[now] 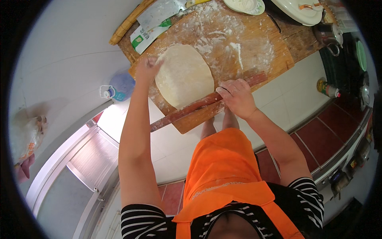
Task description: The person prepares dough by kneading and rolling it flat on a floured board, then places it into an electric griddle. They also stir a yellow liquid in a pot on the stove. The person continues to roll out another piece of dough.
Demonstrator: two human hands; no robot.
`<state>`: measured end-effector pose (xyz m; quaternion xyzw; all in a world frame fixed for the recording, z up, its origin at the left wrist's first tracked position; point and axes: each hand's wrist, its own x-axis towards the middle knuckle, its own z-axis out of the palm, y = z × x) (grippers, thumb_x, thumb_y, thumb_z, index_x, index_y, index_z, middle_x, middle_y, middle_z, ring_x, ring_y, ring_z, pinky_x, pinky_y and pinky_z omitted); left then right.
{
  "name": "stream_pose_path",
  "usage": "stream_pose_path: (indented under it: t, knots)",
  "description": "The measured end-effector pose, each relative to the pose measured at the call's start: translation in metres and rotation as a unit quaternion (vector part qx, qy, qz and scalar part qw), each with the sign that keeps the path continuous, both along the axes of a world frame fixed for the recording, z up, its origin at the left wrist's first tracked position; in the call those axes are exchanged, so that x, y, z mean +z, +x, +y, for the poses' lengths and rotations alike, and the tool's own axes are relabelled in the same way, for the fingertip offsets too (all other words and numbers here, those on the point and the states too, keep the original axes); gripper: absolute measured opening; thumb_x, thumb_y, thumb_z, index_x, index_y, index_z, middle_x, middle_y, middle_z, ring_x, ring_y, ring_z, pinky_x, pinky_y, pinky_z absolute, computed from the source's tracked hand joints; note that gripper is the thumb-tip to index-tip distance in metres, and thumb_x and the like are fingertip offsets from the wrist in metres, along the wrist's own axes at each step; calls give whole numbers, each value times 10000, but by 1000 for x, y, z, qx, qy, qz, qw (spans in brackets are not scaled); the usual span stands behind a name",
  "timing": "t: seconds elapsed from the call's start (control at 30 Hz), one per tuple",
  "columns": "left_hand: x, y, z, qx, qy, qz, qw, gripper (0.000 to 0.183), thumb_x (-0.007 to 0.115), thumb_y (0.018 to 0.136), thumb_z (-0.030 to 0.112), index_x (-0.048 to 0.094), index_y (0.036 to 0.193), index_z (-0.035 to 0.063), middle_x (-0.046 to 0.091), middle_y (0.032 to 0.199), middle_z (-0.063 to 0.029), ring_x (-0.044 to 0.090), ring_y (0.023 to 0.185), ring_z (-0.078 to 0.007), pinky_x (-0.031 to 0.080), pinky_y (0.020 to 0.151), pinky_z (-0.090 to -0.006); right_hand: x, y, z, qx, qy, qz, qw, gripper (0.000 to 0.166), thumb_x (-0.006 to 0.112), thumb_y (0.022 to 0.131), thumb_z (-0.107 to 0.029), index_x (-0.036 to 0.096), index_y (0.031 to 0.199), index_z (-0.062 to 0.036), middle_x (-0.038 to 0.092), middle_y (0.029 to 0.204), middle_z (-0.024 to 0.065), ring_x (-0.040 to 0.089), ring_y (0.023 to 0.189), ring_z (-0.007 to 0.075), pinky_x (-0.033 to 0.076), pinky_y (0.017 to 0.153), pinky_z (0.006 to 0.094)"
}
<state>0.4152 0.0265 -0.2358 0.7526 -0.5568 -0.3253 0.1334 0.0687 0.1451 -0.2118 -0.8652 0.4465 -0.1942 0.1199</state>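
A rolled-out sheet of dough lies on a floured wooden board. Along its near edge, slanting across the board, rests a reddish wooden rolling pin, whose left end sticks out past the board. My right hand lies over the pin right of the dough, fingers curled on it. At the dough's upper left edge is my left hand, fingers bent and touching or nearly touching the rim; whether it pinches the dough I cannot tell.
A cleaver and a green-and-white packet lie at the board's upper left, beside a bamboo-like stick. Beyond the board stand a plate of flour and a white lidded pot. A blue-tinted bottle stands at left.
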Motion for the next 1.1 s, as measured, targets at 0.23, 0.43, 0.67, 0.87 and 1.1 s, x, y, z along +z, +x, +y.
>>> stream_pose_path:
  t: [0.23, 0.43, 0.67, 0.87, 1.1]
  knots:
    - [-3, 6, 59, 38, 17, 113, 993, 333, 760, 823, 273, 689, 1013, 10, 671, 768, -74, 598, 694, -151, 474, 636, -322, 5, 0, 0, 13, 12, -6, 1000, 275, 599, 804, -155, 644, 1076, -141, 606, 1133, 29, 573, 1073, 231, 425, 956, 442]
    - [-16, 9, 61, 149, -20, 82, 985, 312, 713, 873, 207, 655, 1095, -4, 681, 911, -68, 611, 776, -130, 480, 684, -292, -1, -9, -13, -11, 13, 16, 1000, 274, 625, 784, -142, 648, 1058, -143, 615, 1121, 21, 586, 1045, 230, 418, 958, 450]
    - [-3, 32, 57, 197, 95, 211, 953, 360, 643, 942, 356, 661, 1094, 30, 686, 977, -51, 611, 808, -117, 476, 700, -261, 15, -48, -37, -83, 31, 27, 996, 433, 727, 704, -118, 634, 1127, -138, 638, 1128, 57, 577, 1080, 275, 398, 964, 454]
    - [29, 45, 36, 280, 138, 341, 887, 516, 513, 968, 537, 650, 1162, 79, 685, 979, -36, 644, 879, -146, 510, 769, -297, -2, -91, -53, -198, 1, 13, 980, 449, 747, 734, -142, 618, 1164, -122, 633, 1158, 95, 565, 1093, 316, 382, 947, 470]
    - [-18, 36, 55, 112, 47, 79, 989, 389, 687, 874, 351, 668, 1090, 29, 710, 968, -94, 653, 816, -192, 504, 717, -299, -9, -82, -93, -314, -2, 82, 946, 426, 771, 750, -203, 615, 1138, -126, 643, 1093, 88, 595, 1036, 312, 422, 863, 466]
